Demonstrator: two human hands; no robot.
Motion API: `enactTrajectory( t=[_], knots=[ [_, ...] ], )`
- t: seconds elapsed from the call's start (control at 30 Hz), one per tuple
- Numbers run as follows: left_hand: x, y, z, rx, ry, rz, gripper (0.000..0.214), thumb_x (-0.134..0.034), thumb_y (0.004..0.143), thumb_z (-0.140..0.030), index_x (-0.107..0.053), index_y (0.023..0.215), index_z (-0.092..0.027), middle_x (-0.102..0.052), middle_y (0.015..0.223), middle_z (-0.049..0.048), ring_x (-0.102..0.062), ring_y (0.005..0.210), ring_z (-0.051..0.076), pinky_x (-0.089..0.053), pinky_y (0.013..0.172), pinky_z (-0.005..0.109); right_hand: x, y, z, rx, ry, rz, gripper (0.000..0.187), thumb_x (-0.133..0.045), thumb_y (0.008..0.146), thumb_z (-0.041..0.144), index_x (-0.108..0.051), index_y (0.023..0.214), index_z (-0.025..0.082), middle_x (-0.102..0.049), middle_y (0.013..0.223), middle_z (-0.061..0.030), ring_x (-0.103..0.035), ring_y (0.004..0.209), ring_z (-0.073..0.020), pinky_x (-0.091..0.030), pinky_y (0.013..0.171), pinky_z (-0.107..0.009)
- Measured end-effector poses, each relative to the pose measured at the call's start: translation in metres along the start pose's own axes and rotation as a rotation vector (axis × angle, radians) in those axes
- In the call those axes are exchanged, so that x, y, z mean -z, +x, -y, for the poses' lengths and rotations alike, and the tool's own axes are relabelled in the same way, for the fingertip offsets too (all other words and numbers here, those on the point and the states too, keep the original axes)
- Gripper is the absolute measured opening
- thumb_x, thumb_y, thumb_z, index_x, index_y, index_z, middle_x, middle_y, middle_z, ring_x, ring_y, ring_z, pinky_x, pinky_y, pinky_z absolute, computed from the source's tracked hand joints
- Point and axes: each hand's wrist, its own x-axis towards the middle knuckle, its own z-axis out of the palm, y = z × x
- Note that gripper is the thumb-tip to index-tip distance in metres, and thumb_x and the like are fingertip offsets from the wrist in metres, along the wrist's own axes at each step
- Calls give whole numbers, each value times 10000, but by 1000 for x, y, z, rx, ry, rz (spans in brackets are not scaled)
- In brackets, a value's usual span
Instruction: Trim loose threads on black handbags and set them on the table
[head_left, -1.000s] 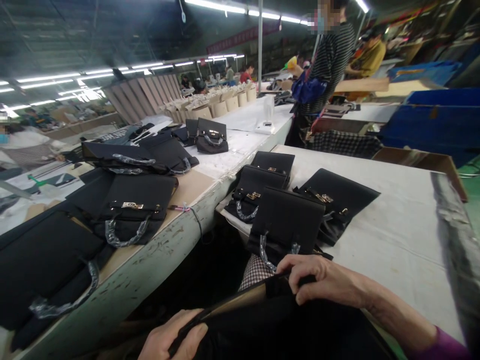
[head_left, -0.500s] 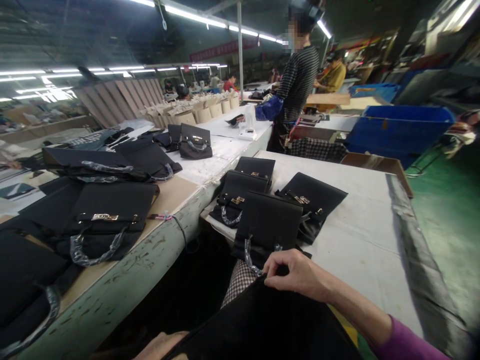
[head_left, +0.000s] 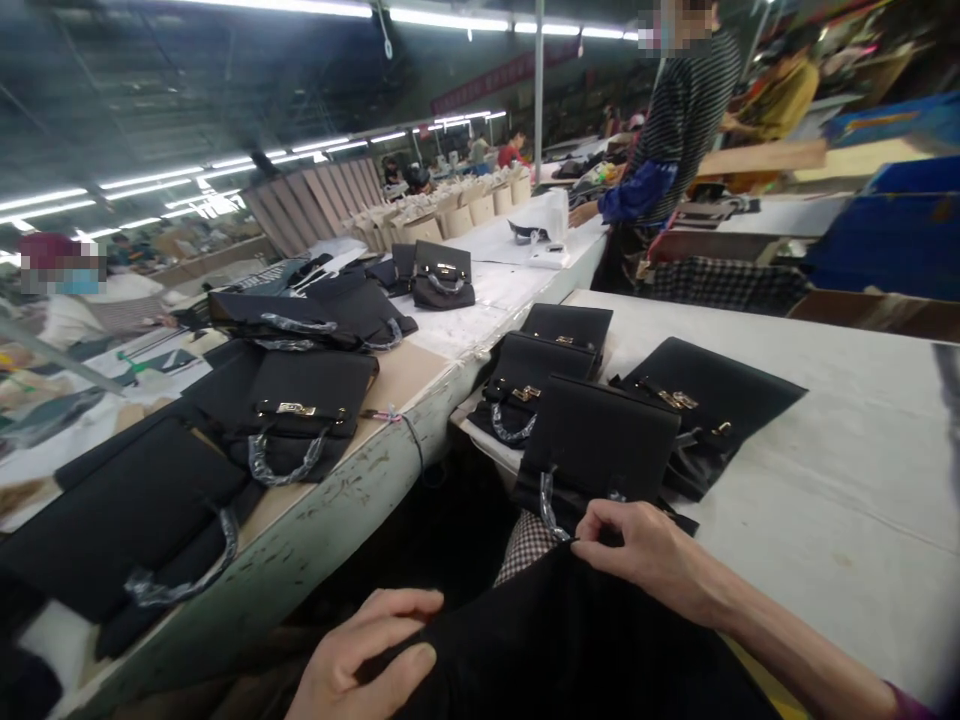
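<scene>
I pinch the top edge of the black handbag on my lap with my right hand, while my left hand clamps its near corner so it stays spread. Just beyond it, on the white table, four finished handbags lie flat and overlapping, handles wrapped in plastic; I cannot see inside any.

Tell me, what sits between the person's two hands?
In the head view, only the black bag spans from left hand to right hand; both grip it.
</scene>
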Motion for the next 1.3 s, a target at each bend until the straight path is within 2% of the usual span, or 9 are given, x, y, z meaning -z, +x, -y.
enactTrajectory(
  t=[0.13,0.23,0.33,0.43,0.67,0.77,0.9,1.13,1.3],
  knots=[
    [2,12,-11,157,-155,68,180,-696,782,-351,-729,747,-178,-666,1229,81,-635,1036,270,-492,864,319,-1,3,-3,-6,41,16,168,-609,810,351,-651,717,217,-697,701,25,-629,669,-173,-437,624,-265],
    [2,23,-20,229,-202,154,147,-722,735,-282,-663,810,-171,-683,1003,46,-600,865,200,-455,721,267,-2,3,-6,-38,66,10,156,-619,789,347,-653,709,218,-707,709,22,-641,686,-183,-442,621,-266],
    [1,31,-27,240,-132,239,169,-722,772,-296,-657,862,-169,-601,776,-20,-515,726,140,-395,647,235,-2,0,-7,-60,77,-9,144,-631,773,339,-655,704,214,-708,702,20,-641,684,-185,-441,616,-267],
    [-4,36,-29,223,-76,273,229,-684,826,-371,-642,796,-148,-557,716,-31,-460,665,117,-354,607,228,-2,-2,-9,-65,106,-19,149,-639,770,341,-660,702,209,-710,702,16,-642,689,-187,-445,622,-268],
    [-10,40,-31,204,93,285,178,-636,820,-291,-579,717,-158,-505,631,-57,-415,605,102,-309,546,215,-1,-5,-10,-67,173,-9,148,-665,759,335,-673,708,195,-707,700,13,-629,679,-180,-447,610,-259],
    [-9,51,-36,182,203,346,174,-651,787,-289,-604,686,-156,-509,594,-60,-414,586,102,-294,528,217,-2,-5,-11,-50,203,-17,133,-669,753,311,-672,705,187,-710,712,9,-632,694,-180,-448,628,-260],
    [-18,74,-47,167,271,483,200,-652,790,-350,-708,753,-162,-513,572,-59,-407,555,100,-258,496,220,-3,-7,-13,-49,217,-35,116,-673,744,290,-674,706,181,-701,702,11,-619,682,-170,-441,615,-253],
    [-49,102,-60,-83,227,577,237,-627,793,-276,-643,599,-142,-537,706,-40,-475,638,101,-314,560,220,0,-14,-13,-44,250,-44,96,-673,738,266,-677,710,174,-701,704,8,-612,666,-159,-438,596,-240],
    [-57,101,-58,-133,269,507,283,-601,792,-226,-572,523,-144,-507,628,-46,-460,591,93,-290,535,233,2,-18,-18,-28,279,-27,87,-683,733,261,-690,722,175,-710,712,12,-617,667,-152,-440,591,-225]
  ],
)
